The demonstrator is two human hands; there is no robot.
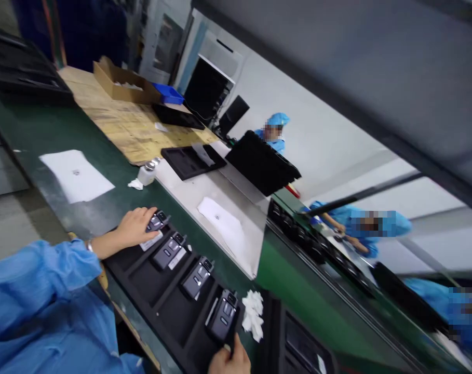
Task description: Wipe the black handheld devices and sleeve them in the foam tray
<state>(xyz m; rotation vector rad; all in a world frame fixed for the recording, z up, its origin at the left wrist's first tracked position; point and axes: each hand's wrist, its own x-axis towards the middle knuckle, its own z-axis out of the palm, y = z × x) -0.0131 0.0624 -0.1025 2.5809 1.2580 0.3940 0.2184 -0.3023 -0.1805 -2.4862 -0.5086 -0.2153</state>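
A long black tray point(158, 312) lies slanted on the green bench, with several black handheld devices in its compartments. My left hand point(136, 227) reaches over the far-left end, its fingers and thumb closed around the leftmost device point(157, 222). Two more devices, one point(169, 251) beside it and another point(197, 279) further along, lie face up with pale labels partly showing. Near the tray's right end is the last device point(222, 316). Just below that one, my right hand point(231, 359) pinches the tray's edge; the bottom of the frame cuts off part of this hand.
Crumpled white tissue point(253, 315) lies between this tray and a second black tray point(272, 332). Beyond are a small dispenser bottle point(147, 172), a white sheet point(77, 175), a white board point(189, 200) and a cardboard box point(122, 85). Co-workers in blue sit along the conveyor point(298, 291).
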